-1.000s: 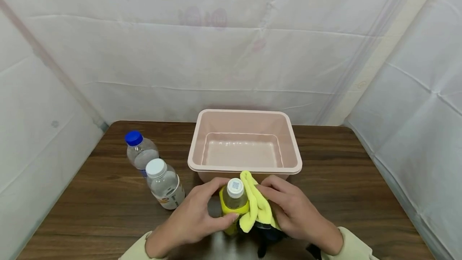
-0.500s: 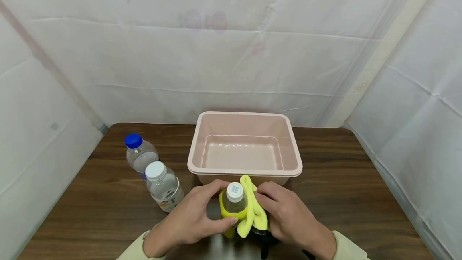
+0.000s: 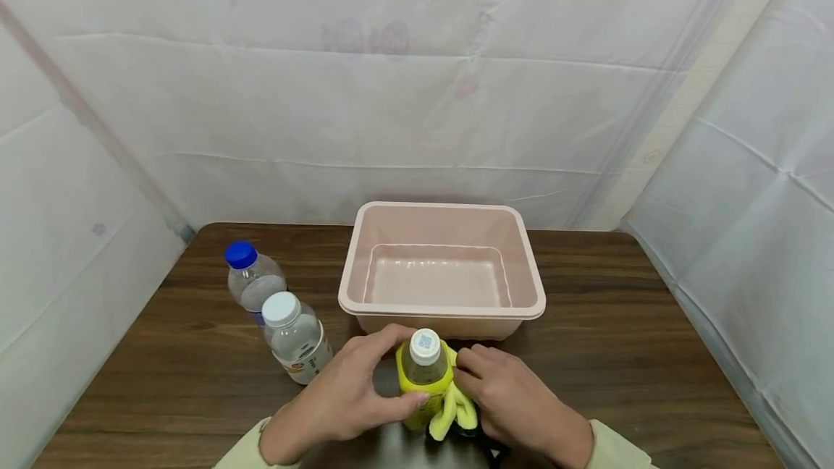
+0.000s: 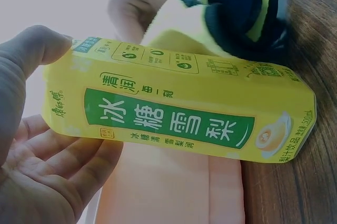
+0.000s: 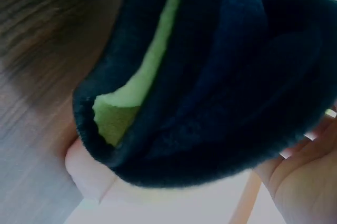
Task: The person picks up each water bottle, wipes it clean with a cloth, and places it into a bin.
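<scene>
A drink bottle point(image 3: 425, 376) with a white cap and yellow label stands upright before me. Around its left side, the fingers and thumb of my left hand point(image 3: 352, 391) hold it; the left wrist view shows the label point(image 4: 174, 111) with a green panel. My right hand point(image 3: 515, 402) grips a plush two-sided cloth point(image 3: 454, 412), bright yellow and dark navy, against the bottle's right side. In the right wrist view the navy folds of the cloth point(image 5: 237, 108) hide most of the fingers.
A pink plastic basin point(image 3: 443, 312) stands just behind the bottle on the dark wooden table point(image 3: 625, 353). To the left are a clear bottle with a blue cap point(image 3: 250, 273) and one with a white cap point(image 3: 298, 342). White sheeting point(image 3: 417, 107) encloses the table.
My right hand has slid the cloth down the bottle's side, toward me and slightly left. The cloth's upper fold has dropped below the cap. My left hand and the bottle stay nearly still.
</scene>
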{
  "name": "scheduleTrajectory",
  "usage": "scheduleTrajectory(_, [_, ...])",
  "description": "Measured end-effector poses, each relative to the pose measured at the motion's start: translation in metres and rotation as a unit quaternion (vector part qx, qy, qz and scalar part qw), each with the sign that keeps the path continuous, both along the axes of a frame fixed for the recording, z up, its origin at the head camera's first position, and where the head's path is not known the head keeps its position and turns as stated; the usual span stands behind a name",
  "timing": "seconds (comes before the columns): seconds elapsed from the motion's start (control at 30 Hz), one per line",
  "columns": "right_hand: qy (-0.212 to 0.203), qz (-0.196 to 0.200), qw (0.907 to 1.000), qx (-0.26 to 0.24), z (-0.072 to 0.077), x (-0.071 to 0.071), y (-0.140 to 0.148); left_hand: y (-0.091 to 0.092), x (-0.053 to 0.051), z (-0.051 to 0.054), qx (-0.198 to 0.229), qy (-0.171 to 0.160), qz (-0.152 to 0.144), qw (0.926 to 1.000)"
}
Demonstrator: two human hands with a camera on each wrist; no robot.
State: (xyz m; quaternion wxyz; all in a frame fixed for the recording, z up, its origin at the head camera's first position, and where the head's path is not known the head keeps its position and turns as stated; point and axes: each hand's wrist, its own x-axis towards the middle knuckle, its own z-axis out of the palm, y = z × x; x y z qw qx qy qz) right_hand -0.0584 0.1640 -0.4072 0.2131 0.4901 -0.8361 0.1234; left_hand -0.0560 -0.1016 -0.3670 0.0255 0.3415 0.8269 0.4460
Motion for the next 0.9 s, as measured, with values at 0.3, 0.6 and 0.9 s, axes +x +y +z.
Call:
scheduleTrajectory(0.3, [0.018, -0.012, 0.9957, 0.090, -0.012, 0.000, -0.001, 0.001, 0.000, -0.002, -0.003, 0.012, 0.006, 0.9999])
scheduleTrajectory(0.6, [0.019, -0.015, 0.9843, 0.175, -0.020, 0.001, -0.001, 0.000, 0.001, -0.003, -0.003, 0.007, 0.010, 0.9999])
scheduleTrajectory(0.9, [0.000, -0.025, 0.9687, 0.247, -0.013, -0.002, 0.004, -0.001, 0.002, -0.002, -0.010, 0.011, 0.017, 0.9998])
